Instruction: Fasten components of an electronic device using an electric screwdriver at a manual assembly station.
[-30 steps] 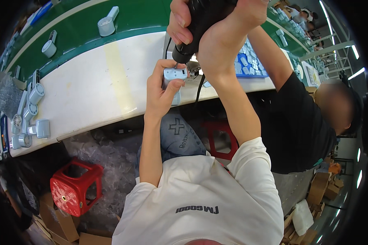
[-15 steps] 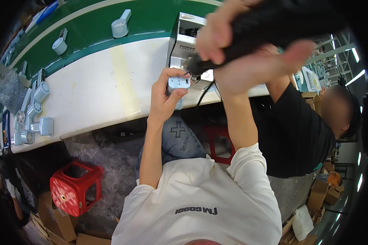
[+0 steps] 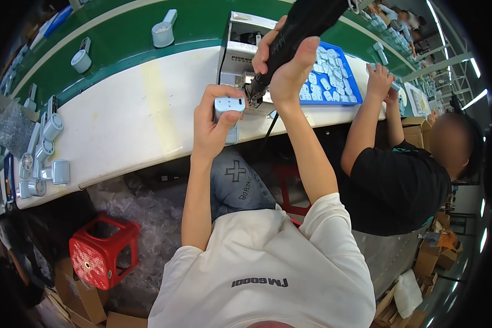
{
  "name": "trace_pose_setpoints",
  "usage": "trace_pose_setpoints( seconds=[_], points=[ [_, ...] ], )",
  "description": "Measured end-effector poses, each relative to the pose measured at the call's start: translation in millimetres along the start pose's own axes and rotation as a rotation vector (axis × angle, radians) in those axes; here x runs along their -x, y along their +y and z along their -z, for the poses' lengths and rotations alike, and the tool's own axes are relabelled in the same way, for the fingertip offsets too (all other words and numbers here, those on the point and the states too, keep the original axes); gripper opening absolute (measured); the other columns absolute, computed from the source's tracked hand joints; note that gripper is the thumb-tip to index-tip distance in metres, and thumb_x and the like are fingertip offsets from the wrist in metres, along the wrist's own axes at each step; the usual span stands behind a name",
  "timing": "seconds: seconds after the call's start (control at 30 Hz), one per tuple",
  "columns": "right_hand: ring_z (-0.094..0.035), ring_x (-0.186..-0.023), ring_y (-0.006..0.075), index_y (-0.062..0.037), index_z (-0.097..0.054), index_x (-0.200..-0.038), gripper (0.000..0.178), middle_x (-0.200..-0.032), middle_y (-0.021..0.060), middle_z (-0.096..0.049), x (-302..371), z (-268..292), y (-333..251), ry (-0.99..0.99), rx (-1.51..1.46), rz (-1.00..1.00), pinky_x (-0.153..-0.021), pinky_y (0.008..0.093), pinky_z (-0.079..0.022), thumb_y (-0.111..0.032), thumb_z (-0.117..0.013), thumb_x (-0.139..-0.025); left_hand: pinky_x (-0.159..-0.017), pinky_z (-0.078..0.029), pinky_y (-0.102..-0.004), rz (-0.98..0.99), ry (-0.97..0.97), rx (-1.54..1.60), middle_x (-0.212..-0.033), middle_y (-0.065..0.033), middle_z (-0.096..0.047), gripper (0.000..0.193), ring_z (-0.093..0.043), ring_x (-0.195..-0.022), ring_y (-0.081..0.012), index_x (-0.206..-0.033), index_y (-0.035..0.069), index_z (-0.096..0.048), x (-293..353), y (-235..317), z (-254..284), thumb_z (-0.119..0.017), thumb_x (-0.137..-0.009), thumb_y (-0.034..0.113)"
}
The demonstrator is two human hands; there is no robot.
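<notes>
My left hand (image 3: 206,123) is closed around a light blue handheld fan (image 3: 228,104), whose end with a dark slot and small holes faces up. Part of the fan below shows under my palm; the rest is hidden. A black electric screwdriver (image 3: 310,22) is gripped in my right hand (image 3: 287,76), slanting down to the left. Its tip is at the front of a metal box-shaped machine (image 3: 239,52), probably a screw feeder, close to the right side of the fan. Whether a screw sits on the tip is too small to tell.
A blue tray (image 3: 359,92) of small light blue parts stands right of the machine. Several fans (image 3: 61,171) lie at the table's left end by a bubble-wrap bag (image 3: 13,128). More fans (image 3: 163,34) rest on the green belt (image 3: 126,33). A co-worker (image 3: 399,186) sits at right; a red stool (image 3: 101,251) stands left.
My right hand and the screwdriver have come down and left, the tip now at the machine. My left hand with the fan has shifted slightly left. The blue tray has come into view.
</notes>
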State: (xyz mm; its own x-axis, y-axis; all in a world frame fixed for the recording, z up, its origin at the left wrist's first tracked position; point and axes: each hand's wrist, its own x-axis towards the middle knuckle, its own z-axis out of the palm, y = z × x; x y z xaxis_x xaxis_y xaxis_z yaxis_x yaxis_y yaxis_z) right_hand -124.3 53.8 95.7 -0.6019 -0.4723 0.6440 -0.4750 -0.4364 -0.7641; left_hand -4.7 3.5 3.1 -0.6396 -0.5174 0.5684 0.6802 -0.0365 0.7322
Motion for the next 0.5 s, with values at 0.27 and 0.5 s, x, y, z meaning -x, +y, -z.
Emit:
trace_pose_setpoints(
  seconds=[0.27,0.5],
  points=[
    [-0.042,-0.042,0.0120,-0.0037,-0.042,-0.098,0.071,-0.057,0.0061,-0.045,-2,1,-1,-0.029,0.004,0.004,-0.041,0.0254,-0.035,-0.071,-0.023,-0.088,-0.064,-0.044,-0.0226,-0.004,0.021,-0.021,-0.087,-0.0082,-0.060,0.045,-0.054,-0.072,-0.0109,-0.103,0.004,-0.050,-3,0,-2,-0.062,-0.086,0.044],
    [-0.039,-0.040,0.0120,-0.0056,-0.042,-0.099,0.072,-0.058,0.0054,-0.044,9,-1,-26,-0.083,-0.211,-0.163,-0.041,0.0266,-0.035,-0.074,-0.022,-0.086,-0.064,-0.044,-0.0232,-0.010,0.009,0.003,-0.087,-0.0081,-0.060,0.048,-0.054,-0.071,-0.0112,-0.103,0.004,-0.050,-2,-2,-1,-0.062,-0.085,0.046]
  ],
)
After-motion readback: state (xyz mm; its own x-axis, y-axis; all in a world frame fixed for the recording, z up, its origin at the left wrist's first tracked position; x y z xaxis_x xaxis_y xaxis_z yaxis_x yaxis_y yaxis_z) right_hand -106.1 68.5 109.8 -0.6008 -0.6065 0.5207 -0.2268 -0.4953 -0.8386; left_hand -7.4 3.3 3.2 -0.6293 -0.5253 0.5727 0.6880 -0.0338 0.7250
